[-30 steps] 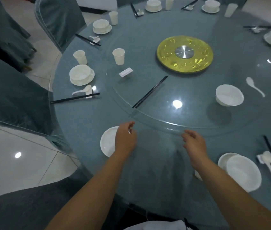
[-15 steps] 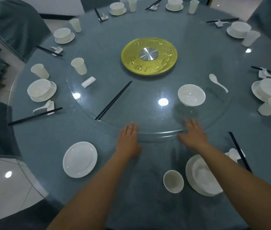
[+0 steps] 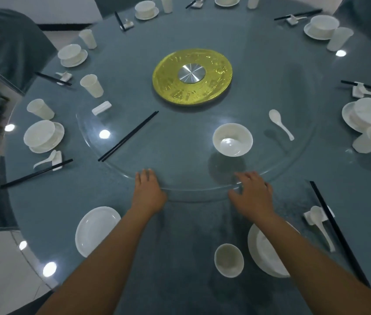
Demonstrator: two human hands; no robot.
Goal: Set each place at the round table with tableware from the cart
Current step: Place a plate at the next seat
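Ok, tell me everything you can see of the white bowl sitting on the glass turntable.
The white bowl looks like glazed ceramic: round, deep, plain, with a smooth rim and a glossy inside that catches a light reflection. It stands upright and empty on the clear glass turntable, toward its near edge, casting a dark shadow on the tablecloth below. A white spoon lies apart to its right, black chopsticks farther to its left. Neither the left hand nor the right hand touches it; both rest at the turntable's rim.

Restaurant banquet room: large round bench [image 3: 180,258] with glass turntable [image 3: 191,155], many identical place settings, cloth-covered chairs [image 3: 14,46].
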